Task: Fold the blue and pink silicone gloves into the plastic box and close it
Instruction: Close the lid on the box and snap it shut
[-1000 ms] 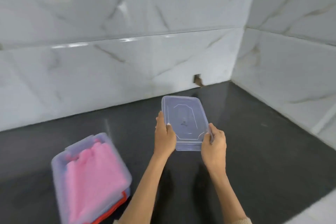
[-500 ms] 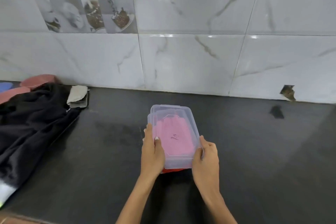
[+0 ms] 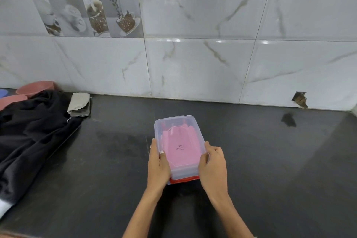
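Head view: both hands clasp the lid (image 3: 178,141) on the plastic box (image 3: 183,177).
Left hand (image 3: 157,168) and right hand (image 3: 213,166) grip its sides; the pink glove (image 3: 181,149) (bulging high) may stop it latching.

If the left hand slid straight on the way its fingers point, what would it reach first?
Judging by one view, the left hand would run along the plastic box side over bare countertop, probably meeting the tiled wall first.
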Demonstrator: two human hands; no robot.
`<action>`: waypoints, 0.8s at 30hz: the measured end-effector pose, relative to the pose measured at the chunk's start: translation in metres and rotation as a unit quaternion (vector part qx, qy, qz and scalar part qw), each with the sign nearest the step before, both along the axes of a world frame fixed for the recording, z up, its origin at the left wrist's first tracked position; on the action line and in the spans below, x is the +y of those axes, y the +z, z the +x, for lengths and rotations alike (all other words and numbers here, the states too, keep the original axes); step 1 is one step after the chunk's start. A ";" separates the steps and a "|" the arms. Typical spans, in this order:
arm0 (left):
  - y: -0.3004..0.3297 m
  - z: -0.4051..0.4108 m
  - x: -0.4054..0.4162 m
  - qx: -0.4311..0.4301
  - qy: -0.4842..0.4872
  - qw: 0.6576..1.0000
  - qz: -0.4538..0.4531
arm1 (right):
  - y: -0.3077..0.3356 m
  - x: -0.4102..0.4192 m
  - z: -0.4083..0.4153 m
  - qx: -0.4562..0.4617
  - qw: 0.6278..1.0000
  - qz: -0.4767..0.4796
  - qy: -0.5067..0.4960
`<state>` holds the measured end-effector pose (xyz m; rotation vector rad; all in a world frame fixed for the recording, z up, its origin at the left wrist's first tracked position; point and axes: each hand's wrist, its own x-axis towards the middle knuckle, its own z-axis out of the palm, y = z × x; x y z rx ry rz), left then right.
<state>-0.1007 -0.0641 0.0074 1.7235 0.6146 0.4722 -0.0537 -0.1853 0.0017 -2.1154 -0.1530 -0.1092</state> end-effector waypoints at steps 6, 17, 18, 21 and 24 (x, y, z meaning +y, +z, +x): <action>0.003 0.006 0.013 -0.020 -0.019 1.000 -0.008 | 0.007 0.004 0.002 0.014 1.000 -0.007 0.009; 0.012 -0.009 0.031 0.035 -0.076 0.995 -0.048 | 0.023 -0.014 0.019 0.111 0.987 0.070 0.088; 0.017 0.001 0.034 0.039 -0.061 0.996 -0.049 | 0.025 -0.009 0.026 0.113 0.984 0.091 0.098; 0.028 0.038 0.042 0.068 -0.066 0.995 -0.038 | 0.026 0.003 0.051 0.140 0.981 0.084 0.103; 0.022 0.064 0.043 0.103 -0.074 0.991 0.040 | 0.021 0.009 0.067 0.148 0.983 0.059 0.091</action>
